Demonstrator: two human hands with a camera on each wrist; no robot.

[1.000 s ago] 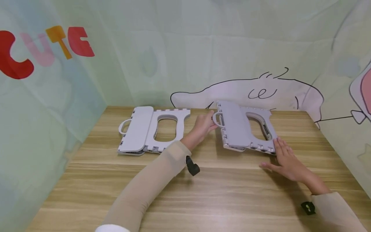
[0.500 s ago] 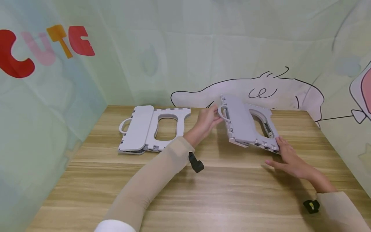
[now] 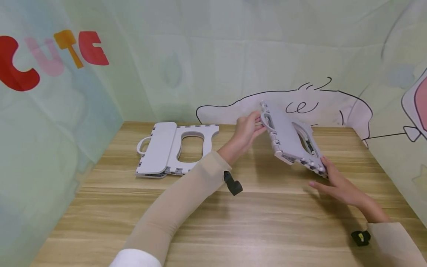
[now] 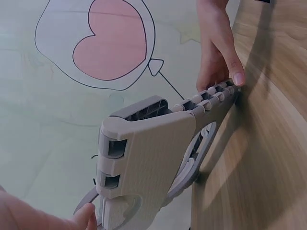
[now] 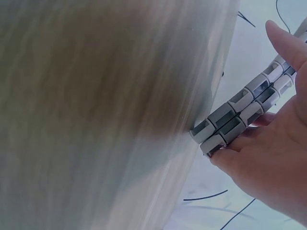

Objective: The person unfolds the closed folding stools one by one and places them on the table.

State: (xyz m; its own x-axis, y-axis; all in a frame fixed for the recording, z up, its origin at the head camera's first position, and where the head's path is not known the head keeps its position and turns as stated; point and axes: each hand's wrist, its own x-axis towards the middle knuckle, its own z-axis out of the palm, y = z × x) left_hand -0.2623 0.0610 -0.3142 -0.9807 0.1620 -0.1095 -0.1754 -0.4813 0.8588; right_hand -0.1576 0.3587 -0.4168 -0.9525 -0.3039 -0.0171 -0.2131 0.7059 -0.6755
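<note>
Raised at its left side, a grey-white folding step stool (image 3: 286,134) leans up from the tabletop, folded flat with its right end low near the wood. My left hand (image 3: 246,130) pinches the loop handle (image 3: 267,120) on the raised side, as the left wrist view also shows. At the low end my right hand (image 3: 338,187) touches the stool with fairly straight fingers, the thumb apart from it. Hinged joints (image 5: 240,108) run along the folded edge in the right wrist view. A matching folded stool (image 3: 161,148) lies flat at the left, apart from both hands.
The wood-grain table (image 3: 253,230) runs back to a pale printed cloth (image 3: 213,66) hanging along the rear and sides. Cartoon outlines and coloured letters mark the cloth. A black strap piece (image 3: 233,183) hangs at the left wrist, another (image 3: 361,238) at the right.
My left hand has lifted the handle side of the right-hand stool and moved right, tilting the stool steeper. The right hand has shifted slightly right with the low end. The left stool stays put.
</note>
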